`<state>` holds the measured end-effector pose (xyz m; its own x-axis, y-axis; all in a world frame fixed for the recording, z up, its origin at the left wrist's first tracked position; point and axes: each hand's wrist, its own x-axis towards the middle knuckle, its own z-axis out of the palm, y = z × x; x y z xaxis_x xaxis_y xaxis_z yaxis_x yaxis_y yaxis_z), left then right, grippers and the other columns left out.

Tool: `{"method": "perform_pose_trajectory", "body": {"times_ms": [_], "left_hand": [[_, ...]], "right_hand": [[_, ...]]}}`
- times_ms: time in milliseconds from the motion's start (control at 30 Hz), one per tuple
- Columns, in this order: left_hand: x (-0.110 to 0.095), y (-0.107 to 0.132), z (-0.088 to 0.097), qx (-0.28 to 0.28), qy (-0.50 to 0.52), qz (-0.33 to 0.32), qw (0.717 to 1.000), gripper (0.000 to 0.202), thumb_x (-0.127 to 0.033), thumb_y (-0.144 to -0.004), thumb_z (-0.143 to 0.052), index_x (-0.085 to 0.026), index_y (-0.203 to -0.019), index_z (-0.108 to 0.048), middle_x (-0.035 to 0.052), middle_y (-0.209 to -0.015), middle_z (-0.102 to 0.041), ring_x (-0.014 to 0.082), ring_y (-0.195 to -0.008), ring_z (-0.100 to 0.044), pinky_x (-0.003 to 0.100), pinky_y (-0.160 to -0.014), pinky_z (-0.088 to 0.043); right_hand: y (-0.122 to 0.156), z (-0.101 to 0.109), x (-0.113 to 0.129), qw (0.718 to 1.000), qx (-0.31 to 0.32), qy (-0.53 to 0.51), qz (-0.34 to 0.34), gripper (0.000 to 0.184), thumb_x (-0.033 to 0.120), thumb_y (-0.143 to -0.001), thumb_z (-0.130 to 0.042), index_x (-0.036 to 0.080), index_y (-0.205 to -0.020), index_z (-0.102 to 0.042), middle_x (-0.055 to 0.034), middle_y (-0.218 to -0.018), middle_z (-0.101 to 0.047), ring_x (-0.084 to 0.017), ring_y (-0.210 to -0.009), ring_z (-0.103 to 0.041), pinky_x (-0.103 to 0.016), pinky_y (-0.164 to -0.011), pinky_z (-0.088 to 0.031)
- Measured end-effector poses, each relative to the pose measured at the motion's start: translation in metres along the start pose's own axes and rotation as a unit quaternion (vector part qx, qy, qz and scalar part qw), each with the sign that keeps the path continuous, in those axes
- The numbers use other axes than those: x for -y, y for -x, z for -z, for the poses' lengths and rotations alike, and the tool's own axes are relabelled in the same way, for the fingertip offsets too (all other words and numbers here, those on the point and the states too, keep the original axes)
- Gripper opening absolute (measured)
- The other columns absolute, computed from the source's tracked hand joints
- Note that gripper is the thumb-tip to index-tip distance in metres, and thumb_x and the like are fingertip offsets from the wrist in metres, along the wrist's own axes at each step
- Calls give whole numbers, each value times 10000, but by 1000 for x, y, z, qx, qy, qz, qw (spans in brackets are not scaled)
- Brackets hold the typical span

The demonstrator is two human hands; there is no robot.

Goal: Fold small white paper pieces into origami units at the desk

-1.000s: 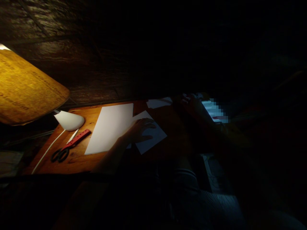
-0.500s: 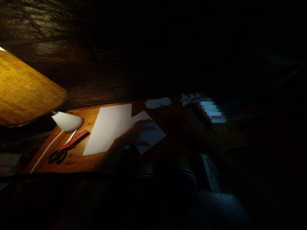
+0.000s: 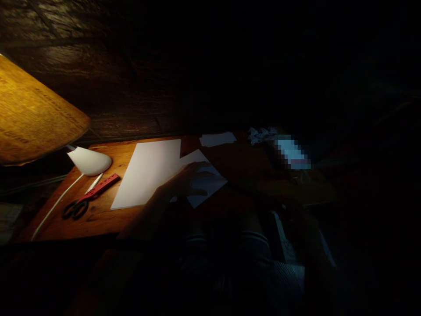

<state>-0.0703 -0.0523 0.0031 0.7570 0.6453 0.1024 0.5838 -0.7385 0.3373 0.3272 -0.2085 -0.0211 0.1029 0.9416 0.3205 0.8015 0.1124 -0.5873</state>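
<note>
My left hand [image 3: 188,176] lies on a smaller white sheet of paper [image 3: 215,179], its fingers spread and stretched out. That sheet is turned at an angle and touches or overlaps a larger white sheet [image 3: 148,169] on its left. My right hand [image 3: 287,208] is in deep shadow by the front edge of the table, right of the papers. Its fingers cannot be made out, nor whether it holds anything.
On the wooden table [image 3: 108,224] at left are a lamp with a white base [image 3: 92,162], black-handled scissors [image 3: 77,209], a red perforated strip [image 3: 101,186] and a white pen-like stick [image 3: 94,183]. Behind lie stacked paper pieces [image 3: 217,139], crumpled paper [image 3: 261,135] and a blurred bright screen [image 3: 292,151].
My right hand and forearm have drawn back toward the table's front edge. My left hand stays spread on the smaller sheet. The view has shifted slightly.
</note>
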Motion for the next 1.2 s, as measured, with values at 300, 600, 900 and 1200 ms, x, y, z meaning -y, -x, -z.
{"method": "perform_pose_trajectory", "body": {"times_ms": [300, 600, 900, 1200], "left_hand": [[2, -1, 4, 12, 14, 3, 1000, 629, -529, -928, -815, -447, -1524, -632, 34, -1740, -452, 369, -1605, -422, 636, -1333, -321], [2, -2, 4, 3, 31, 9, 999, 591, -545, -954, -771, -383, -1512, -663, 89, -1725, -474, 375, -1565, -476, 638, -1303, -376], [3, -1, 5, 11, 29, 8, 999, 621, -586, -944, -763, -363, -1514, -656, 100, -1738, -450, 389, -1595, -434, 640, -1313, -343], [-2, -5, -3, 4, 9, 24, 1000, 828, -649, -967, -695, -334, -1682, -420, 124, -1751, -432, 392, -1594, -420, 632, -1326, -322]], "right_hand": [[18, 20, 15, 998, 33, 41, 34, 342, 329, -1044, -574, 377, -1274, -823, -71, -1299, -804, -299, -1168, -789, -477, -982, -679], [11, 11, 40, 992, 35, 96, 70, 360, 345, -1073, -546, 394, -1308, -813, -83, -1234, -804, -297, -1056, -790, -426, -790, -661], [-10, -3, 52, 990, 46, 110, 77, 363, 309, -1060, -559, 348, -1308, -821, -106, -1149, -794, -303, -993, -759, -419, -734, -619], [-13, -25, 62, 987, 42, 129, 88, 364, 318, -1092, -522, 280, -1292, -825, -153, -1132, -750, -343, -1037, -656, -494, -874, -562]]}}
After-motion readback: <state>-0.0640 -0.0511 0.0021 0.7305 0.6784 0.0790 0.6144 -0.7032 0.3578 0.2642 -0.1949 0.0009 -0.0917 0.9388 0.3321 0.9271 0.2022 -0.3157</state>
